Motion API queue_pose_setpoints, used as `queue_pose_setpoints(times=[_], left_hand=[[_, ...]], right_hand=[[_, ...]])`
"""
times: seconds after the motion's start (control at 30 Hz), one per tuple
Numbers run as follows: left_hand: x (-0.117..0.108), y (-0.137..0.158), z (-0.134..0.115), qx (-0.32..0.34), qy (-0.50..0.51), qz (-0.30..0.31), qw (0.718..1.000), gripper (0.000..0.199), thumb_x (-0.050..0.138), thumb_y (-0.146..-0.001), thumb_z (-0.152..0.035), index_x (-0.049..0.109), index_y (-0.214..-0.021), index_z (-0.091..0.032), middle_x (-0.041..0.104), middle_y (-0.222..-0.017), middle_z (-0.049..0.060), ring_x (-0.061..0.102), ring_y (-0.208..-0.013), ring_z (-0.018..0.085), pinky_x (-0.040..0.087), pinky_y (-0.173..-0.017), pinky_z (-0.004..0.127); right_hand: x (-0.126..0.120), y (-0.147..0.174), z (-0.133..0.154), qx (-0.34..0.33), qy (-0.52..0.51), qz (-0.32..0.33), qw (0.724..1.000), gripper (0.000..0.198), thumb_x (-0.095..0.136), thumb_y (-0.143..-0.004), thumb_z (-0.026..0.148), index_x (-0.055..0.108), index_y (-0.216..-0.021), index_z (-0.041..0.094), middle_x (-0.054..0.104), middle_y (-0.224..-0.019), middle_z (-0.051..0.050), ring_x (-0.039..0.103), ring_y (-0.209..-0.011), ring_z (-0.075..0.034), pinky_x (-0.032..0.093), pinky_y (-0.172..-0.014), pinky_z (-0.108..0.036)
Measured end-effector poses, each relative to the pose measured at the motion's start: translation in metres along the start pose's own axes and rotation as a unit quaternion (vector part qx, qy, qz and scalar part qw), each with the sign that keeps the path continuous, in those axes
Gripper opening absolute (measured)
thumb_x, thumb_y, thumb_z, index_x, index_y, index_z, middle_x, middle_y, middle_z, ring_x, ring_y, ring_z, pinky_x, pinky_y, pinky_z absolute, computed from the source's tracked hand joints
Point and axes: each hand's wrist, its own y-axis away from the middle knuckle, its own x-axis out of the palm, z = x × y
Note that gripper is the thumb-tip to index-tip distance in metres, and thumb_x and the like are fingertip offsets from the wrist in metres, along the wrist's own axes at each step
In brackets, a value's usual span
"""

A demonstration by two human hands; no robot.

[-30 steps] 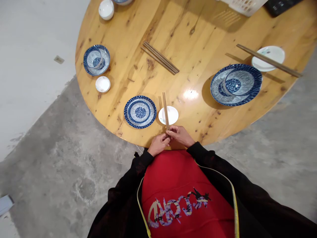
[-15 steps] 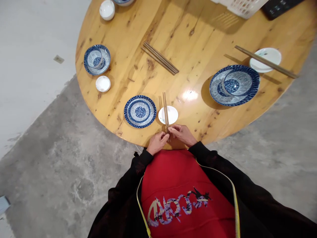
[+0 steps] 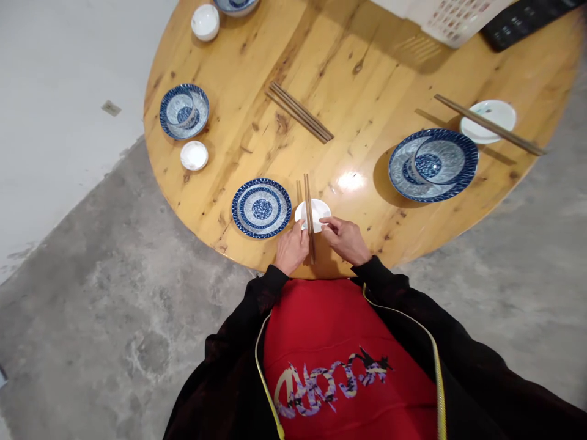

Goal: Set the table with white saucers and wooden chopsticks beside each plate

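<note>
A small white dish (image 3: pixel 316 211) stands near the table's front edge, with a pair of chopsticks (image 3: pixel 309 201) laid across it, pointing away from me. My left hand (image 3: pixel 292 247) is at the near left of the dish, its fingers curled against the rim. On the other side my right hand (image 3: pixel 346 239) pinches the right rim between thumb and index finger. The chopsticks lie between my hands, free of both. Just left of the dish is a blue-and-white plate (image 3: pixel 238 211) bearing a matching bowl (image 3: pixel 262 209).
Several loose chopsticks (image 3: pixel 300 113) lie mid-table. At right, a patterned plate (image 3: pixel 468 177) holds a bowl, beside a white dish (image 3: pixel 493 116) with chopsticks across it. Another bowl on a plate (image 3: pixel 202 116) and small white cups (image 3: pixel 194 156) stand left. A white basket (image 3: pixel 458 24) stands at the back.
Both hands have let go of the chopsticks' near ends and moved forward, apart, to either side of the small white dish. The chopsticks stay across it.
</note>
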Motion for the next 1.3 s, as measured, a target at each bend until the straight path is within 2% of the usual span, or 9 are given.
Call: queue_pose_setpoints(times=[0.13, 0.27, 0.43, 0.7, 0.9, 1.07, 1.2, 1.3], left_hand=[[0.002, -0.007, -0.004, -0.014, -0.021, 0.010, 1.000, 0.041, 0.043, -0.105, -0.026, 0.056, -0.141, -0.010, 0.076, -0.100, 0.015, 0.072, -0.099, 0.029, 0.053, -0.092, 0.036], [0.001, -0.008, -0.009, -0.025, -0.032, 0.018, 0.999, 0.041, 0.044, -0.106, -0.027, 0.057, -0.140, -0.010, 0.076, -0.106, 0.017, 0.072, -0.102, 0.030, 0.052, -0.091, 0.036], [0.000, -0.007, -0.012, -0.029, -0.041, 0.027, 0.998, 0.041, 0.044, -0.106, -0.027, 0.057, -0.142, -0.011, 0.077, -0.105, 0.016, 0.072, -0.102, 0.030, 0.052, -0.090, 0.036], [0.003, -0.008, -0.009, -0.022, -0.029, 0.020, 0.999, 0.040, 0.045, -0.105, -0.026, 0.058, -0.140, -0.011, 0.076, -0.106, 0.016, 0.072, -0.101, 0.030, 0.052, -0.089, 0.036], [0.000, -0.006, -0.006, -0.030, -0.027, 0.009, 0.999, 0.041, 0.046, -0.105, -0.029, 0.055, -0.141, -0.012, 0.076, -0.102, 0.013, 0.072, -0.097, 0.028, 0.052, -0.087, 0.035], [-0.010, 0.009, 0.002, -0.022, 0.013, -0.020, 0.999, 0.039, 0.046, -0.104, -0.028, 0.056, -0.139, -0.015, 0.075, -0.092, 0.007, 0.072, -0.090, 0.025, 0.052, -0.085, 0.033], [-0.017, 0.031, 0.012, -0.036, 0.030, -0.039, 0.998, 0.043, 0.043, -0.104, -0.031, 0.056, -0.141, -0.015, 0.075, -0.091, 0.009, 0.073, -0.090, 0.026, 0.053, -0.085, 0.035], [-0.017, 0.049, 0.019, -0.053, 0.031, -0.064, 0.996, 0.044, 0.041, -0.104, -0.033, 0.058, -0.140, -0.014, 0.075, -0.089, 0.010, 0.073, -0.087, 0.027, 0.054, -0.085, 0.037]], right_hand=[[0.007, -0.008, 0.000, -0.015, 0.094, 0.015, 0.995, 0.043, 0.047, -0.085, 0.029, 0.076, -0.112, 0.010, 0.073, -0.078, -0.010, 0.067, -0.073, -0.025, 0.050, -0.076, -0.033], [0.010, -0.011, 0.003, -0.029, 0.136, 0.041, 0.989, 0.044, 0.047, -0.088, 0.027, 0.075, -0.117, 0.009, 0.076, -0.085, -0.013, 0.071, -0.082, -0.027, 0.049, -0.077, -0.032], [0.012, -0.011, 0.006, -0.027, 0.137, 0.060, 0.988, 0.046, 0.046, -0.090, 0.025, 0.073, -0.122, 0.007, 0.077, -0.089, -0.013, 0.072, -0.083, -0.027, 0.048, -0.077, -0.032], [0.013, -0.013, 0.005, -0.030, 0.126, 0.059, 0.990, 0.042, 0.048, -0.088, 0.026, 0.074, -0.117, 0.011, 0.077, -0.086, -0.011, 0.071, -0.079, -0.026, 0.048, -0.074, -0.031], [0.006, -0.018, 0.002, -0.031, 0.104, 0.027, 0.994, 0.040, 0.049, -0.087, 0.030, 0.074, -0.113, 0.012, 0.077, -0.085, -0.011, 0.070, -0.076, -0.025, 0.051, -0.077, -0.032], [-0.022, -0.059, 0.009, -0.044, 0.120, -0.040, 0.991, 0.038, 0.049, -0.090, 0.029, 0.073, -0.115, 0.013, 0.076, -0.086, -0.010, 0.069, -0.076, -0.025, 0.052, -0.079, -0.034], [-0.044, -0.120, 0.026, -0.075, 0.185, -0.085, 0.976, 0.037, 0.047, -0.093, 0.022, 0.072, -0.117, 0.009, 0.073, -0.111, -0.016, 0.069, -0.094, -0.029, 0.050, -0.090, -0.038], [-0.050, -0.166, 0.039, -0.068, 0.235, -0.094, 0.965, 0.039, 0.049, -0.094, 0.020, 0.068, -0.125, 0.009, 0.067, -0.124, -0.019, 0.066, -0.103, -0.033, 0.049, -0.094, -0.042]])
